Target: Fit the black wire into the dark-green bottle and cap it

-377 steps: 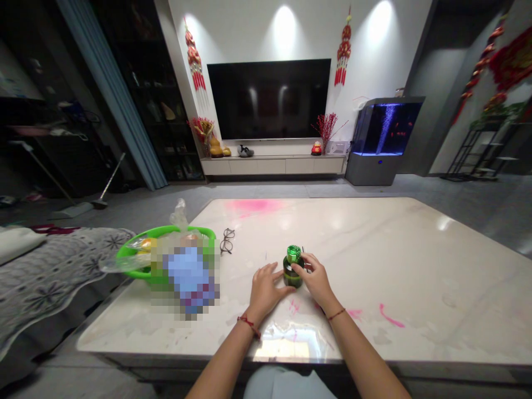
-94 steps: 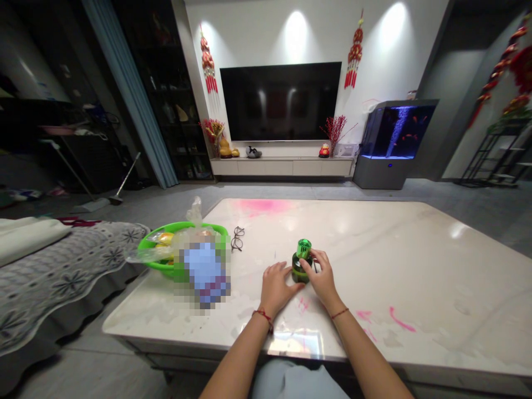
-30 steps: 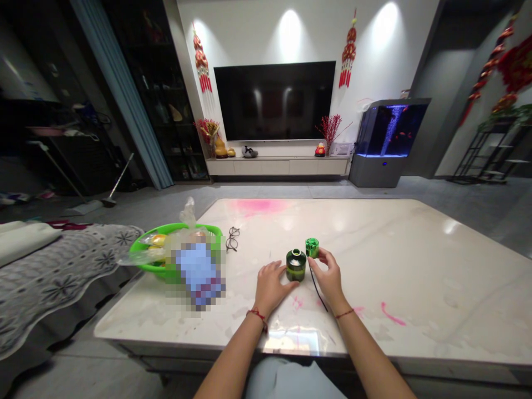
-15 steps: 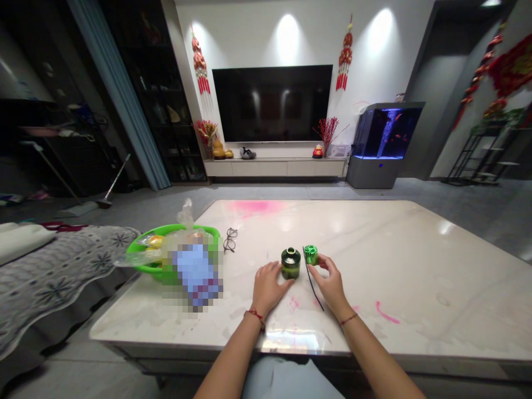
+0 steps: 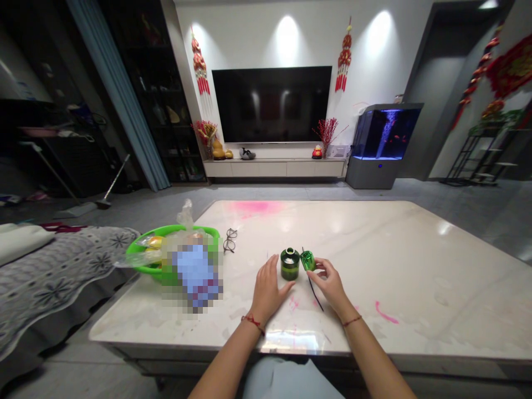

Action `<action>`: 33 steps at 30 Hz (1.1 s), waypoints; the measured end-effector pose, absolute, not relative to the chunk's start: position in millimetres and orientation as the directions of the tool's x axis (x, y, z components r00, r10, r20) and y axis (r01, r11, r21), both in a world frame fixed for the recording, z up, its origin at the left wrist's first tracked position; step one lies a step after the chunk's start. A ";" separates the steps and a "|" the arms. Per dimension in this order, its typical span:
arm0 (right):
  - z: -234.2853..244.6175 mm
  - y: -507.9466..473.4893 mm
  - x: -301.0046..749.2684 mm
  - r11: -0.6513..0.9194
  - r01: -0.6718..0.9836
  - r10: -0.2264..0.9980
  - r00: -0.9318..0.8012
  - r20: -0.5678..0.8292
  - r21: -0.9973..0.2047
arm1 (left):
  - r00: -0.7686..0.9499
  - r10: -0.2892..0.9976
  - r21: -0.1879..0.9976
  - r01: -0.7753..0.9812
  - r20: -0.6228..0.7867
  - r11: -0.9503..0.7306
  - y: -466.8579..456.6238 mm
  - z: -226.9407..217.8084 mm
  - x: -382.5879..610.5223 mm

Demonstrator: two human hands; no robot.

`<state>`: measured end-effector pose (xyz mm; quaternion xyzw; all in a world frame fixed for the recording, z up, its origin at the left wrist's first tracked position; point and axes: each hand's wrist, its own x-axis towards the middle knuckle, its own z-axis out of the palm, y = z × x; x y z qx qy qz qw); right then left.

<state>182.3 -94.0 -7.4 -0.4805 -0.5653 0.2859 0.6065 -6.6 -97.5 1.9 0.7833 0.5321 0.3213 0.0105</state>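
A small dark green glass bottle (image 5: 290, 268) with an open neck stands upright on the pale marble-look table (image 5: 415, 266). Around its left side is my left hand (image 5: 268, 285), fingers stretched and thumb apart, a small gap showing at the fingers; whether the thumb touches the glass I cannot tell. Just right of the bottle, my right hand (image 5: 329, 279) pinches a shiny green cap-like piece (image 5: 307, 260), which is tilted toward the bottle. A thin black stick (image 5: 316, 293) runs past that piece and my right fingers; its middle is partly hidden.
To the left, a green basket (image 5: 136, 244) holds fruit and plastic bags, with a blurred blue item (image 5: 197, 274) at its front. Folded eyeglasses (image 5: 230, 240) lie beside it. Pink stains (image 5: 386, 313) mark the tabletop. A television (image 5: 272, 105) and fish tank (image 5: 386, 133) stand beyond.
My left fingers have straightened and come away from the bottle. The green cap-like piece has tilted and shifted slightly left in my right hand, closer to the bottle.
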 end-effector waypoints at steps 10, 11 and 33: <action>-7.3 -98.2 184.5 0.377 0.302 0.904 0.084 0.419 -0.875 | 0.387 0.717 0.168 0.805 0.580 -0.570 -109.4 11.6 2.9; -6.5 -98.7 184.9 0.378 0.316 0.903 0.084 0.422 -0.870 | 0.400 0.695 0.148 0.797 0.597 -0.585 -108.8 11.3 2.9; 6.5 -103.9 192.7 0.257 -0.206 0.966 0.022 0.259 -0.944 | 0.519 0.522 0.009 0.703 0.676 -0.711 -105.9 12.5 2.4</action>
